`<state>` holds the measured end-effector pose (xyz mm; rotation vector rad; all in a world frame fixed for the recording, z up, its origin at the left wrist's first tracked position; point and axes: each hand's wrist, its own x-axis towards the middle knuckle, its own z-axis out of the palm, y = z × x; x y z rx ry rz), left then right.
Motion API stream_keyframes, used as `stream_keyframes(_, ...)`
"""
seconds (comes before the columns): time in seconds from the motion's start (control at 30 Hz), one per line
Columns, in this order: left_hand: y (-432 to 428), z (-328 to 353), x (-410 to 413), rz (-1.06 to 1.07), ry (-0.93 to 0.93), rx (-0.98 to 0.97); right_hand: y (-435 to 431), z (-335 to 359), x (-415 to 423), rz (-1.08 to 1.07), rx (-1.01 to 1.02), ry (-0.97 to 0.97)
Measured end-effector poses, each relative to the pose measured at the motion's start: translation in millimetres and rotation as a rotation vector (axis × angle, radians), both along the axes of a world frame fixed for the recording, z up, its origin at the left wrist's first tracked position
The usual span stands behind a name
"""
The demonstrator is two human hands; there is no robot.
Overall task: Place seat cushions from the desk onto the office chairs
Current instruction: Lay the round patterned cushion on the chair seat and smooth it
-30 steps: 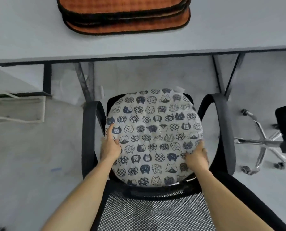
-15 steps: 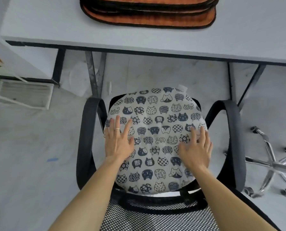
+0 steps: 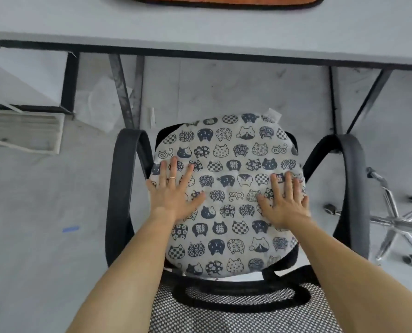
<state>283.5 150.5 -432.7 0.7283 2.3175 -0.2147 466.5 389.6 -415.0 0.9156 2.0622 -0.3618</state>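
Looking down through the head camera, I have the cat-print cushion [image 3: 224, 150] lying on the seat of the chair [image 3: 118, 188], between its two armrests. Both my hands are flat on top of it. My left hand [image 3: 173, 195] presses the left half, fingers straight and spread, with a ring [image 3: 172, 178] on one of them. My right hand [image 3: 284, 205] presses the right half near the rim, fingers straight too. Neither hand grips anything, and they lie well apart with a band of cloth between them.

I judge the step to be settling the cushion. To do it well I would press evenly with both palms and smooth outward so the padding lies flat, then check the fit. The far edge, with its small white tag [image 3: 273, 114], seems to overhang the front of the seat a little, while the near edge sits close to the mesh backrest [image 3: 236, 316]. A light pull toward me might centre it. I would then lift my hands straight up, so the cloth is not dragged askew.

The cushion is directly under my palms and touches both, its middle between my wrists. An orange cushion [image 3: 224, 0] lies on the desk [image 3: 56, 18] beyond the chair, and another chair's chrome base [image 3: 397, 219] shows at my right. I reckon the task is only partly done.
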Motion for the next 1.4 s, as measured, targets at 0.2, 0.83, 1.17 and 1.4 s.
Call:
stream_keyframes(0.2, 56.7, 112.8, -55.4, -0.103, -0.196, -0.086, 28.6, 78.4, -64.4, 0.023, -0.187, -0.247)
stream_keyframes(0.83, 117.1, -30.3, -83.2, -0.178, 0.117, 0.186, 58.5, -50.6, -147.8, 0.14, 0.238, 0.364)
stream_keyframes(1.17, 84.3, 10.2, -31.5, -0.244, 0.171, 0.263, 22.0, -15.2, -106.3, 0.295, 0.23, 0.478)
stream_keyframes(1.4, -15.3, 39.4, 58.0, -0.295, -0.079, 0.025, -55.0, 4.5, 21.0, 0.659, -0.063, 0.384)
